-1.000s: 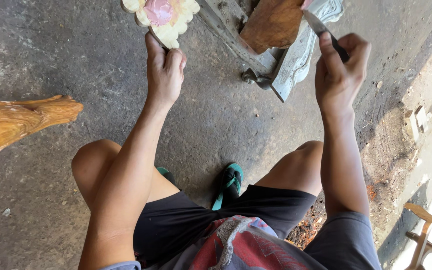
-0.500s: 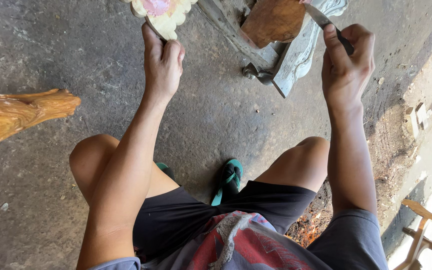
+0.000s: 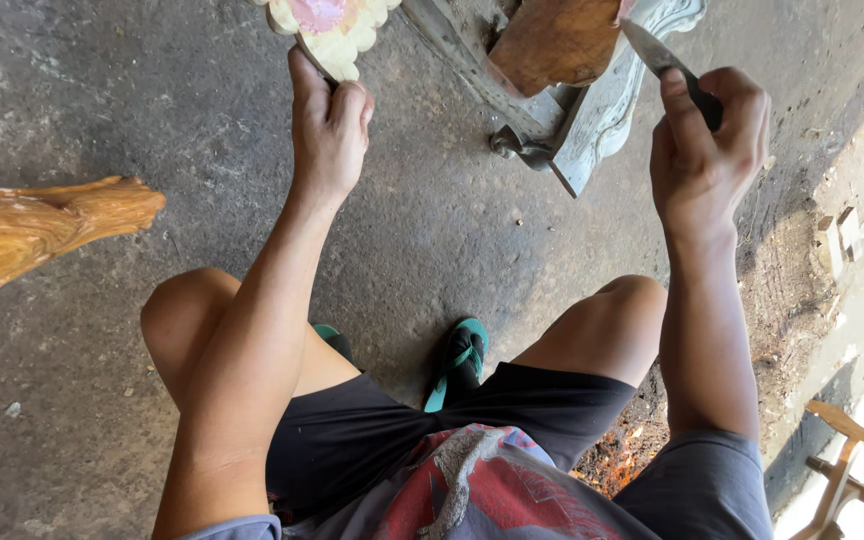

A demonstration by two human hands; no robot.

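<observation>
My left hand grips the lower edge of a cream and pink carved flower piece at the top of the view. My right hand is closed around a knife, its blade pointing up toward the top edge. Between the hands lies a brown wooden block resting against a grey carved ornamental piece. My bare knees and a green flip-flop show below on the concrete floor.
A carved orange-brown wooden figure lies at the left. Small wood offcuts sit at the right on dirt. Part of a wooden chair frame shows at the lower right corner.
Both hands have shifted slightly upward in the view; the flower piece sits further off the top edge. The grips are unchanged.
</observation>
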